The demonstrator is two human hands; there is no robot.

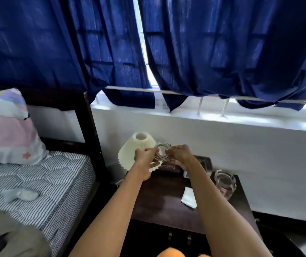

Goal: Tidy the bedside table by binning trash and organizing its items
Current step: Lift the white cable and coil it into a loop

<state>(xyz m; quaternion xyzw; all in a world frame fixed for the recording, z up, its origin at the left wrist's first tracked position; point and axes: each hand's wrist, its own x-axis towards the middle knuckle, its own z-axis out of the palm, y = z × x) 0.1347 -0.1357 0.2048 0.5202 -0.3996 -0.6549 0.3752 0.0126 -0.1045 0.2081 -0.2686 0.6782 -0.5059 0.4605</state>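
A coiled white cable (pixel 162 152) hangs in the air above the back of the dark wooden bedside table (pixel 159 203). My left hand (pixel 144 160) grips the coil's left side and my right hand (pixel 181 156) grips its right side. Behind my hands stands a cream pleated lamp shade (pixel 130 151). Under my hands lies a dark case with pale lettering (pixel 168 168). A folded white tissue (pixel 189 197) rests on the table's right half, next to an empty clear glass (pixel 224 183). My right forearm hides part of a small white object at the table's back.
A bed with a striped mattress (pixel 37 191) and a pastel pillow (pixel 7 130) lies to the left behind a dark bedpost (pixel 91 130). Blue curtains (pixel 213 49) hang over the window above a white wall. The table's drawer handles (pixel 179 238) show at the front.
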